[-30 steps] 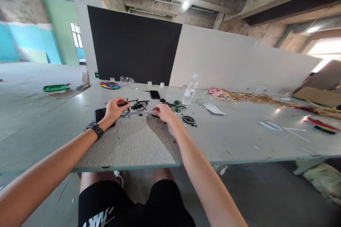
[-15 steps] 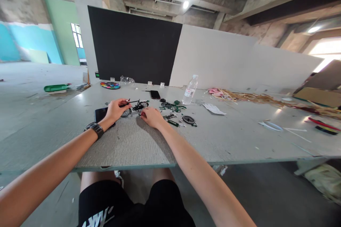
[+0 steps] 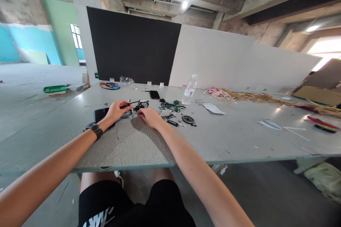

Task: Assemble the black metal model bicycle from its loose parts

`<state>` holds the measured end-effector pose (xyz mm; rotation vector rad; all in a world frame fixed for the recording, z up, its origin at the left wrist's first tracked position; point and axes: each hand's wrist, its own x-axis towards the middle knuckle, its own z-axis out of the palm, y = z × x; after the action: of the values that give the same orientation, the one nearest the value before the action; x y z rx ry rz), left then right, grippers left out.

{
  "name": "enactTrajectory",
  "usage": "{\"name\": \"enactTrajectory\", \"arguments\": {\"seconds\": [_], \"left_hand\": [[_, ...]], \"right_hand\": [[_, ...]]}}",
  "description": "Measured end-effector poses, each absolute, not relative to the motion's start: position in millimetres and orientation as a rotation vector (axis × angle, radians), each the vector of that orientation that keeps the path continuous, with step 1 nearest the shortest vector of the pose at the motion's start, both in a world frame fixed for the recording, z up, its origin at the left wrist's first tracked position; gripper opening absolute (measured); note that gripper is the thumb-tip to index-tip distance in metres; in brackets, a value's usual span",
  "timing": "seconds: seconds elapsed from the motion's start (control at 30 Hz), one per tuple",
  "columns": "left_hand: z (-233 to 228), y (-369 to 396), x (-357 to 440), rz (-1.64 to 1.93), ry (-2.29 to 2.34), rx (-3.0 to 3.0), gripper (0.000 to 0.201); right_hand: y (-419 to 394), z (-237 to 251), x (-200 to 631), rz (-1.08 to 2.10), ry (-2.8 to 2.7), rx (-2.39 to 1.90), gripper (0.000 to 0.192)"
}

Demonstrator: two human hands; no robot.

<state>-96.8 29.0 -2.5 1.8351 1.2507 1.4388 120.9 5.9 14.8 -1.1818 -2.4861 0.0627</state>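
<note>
Black model bicycle (image 3: 134,107) stands on the grey worktop (image 3: 138,142), long axis left-right. Left hand (image 3: 115,110) is pinched closed on its rear end by the back wheel. Right hand (image 3: 150,117) lies just front-right of the front wheel, fingers curled on the surface; can't tell if it holds anything. Right hand is nearer the green loose parts (image 3: 173,106) and spare wheel (image 3: 188,119).

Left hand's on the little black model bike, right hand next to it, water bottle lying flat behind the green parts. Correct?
Not quite: the head view shows the water bottle standing upright behind the green parts, not lying flat. The rest holds: left hand on the model bike, right hand beside it.
</note>
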Motion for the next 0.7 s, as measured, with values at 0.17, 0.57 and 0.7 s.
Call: {"name": "enactTrajectory", "arguments": {"seconds": [0.17, 0.57, 0.7], "left_hand": [[-3.1, 28.6, -97.8, 1.341, 1.191, 1.937, 0.045], [5.1, 10.4, -88.3, 1.28, 1.332, 2.1, 0.047], [6.7, 7.6, -85.4, 1.21, 1.315, 2.187, 0.045]], "right_hand": [[4.7, 16.2, 125.6, 0.178, -2.4, -1.268, 0.02], [4.9, 20.8, 116.1, 0.272, -1.946, -0.931, 0.021], [1.6, 24.4, 112.8, 0.299, -1.885, -0.937, 0.021]]}}
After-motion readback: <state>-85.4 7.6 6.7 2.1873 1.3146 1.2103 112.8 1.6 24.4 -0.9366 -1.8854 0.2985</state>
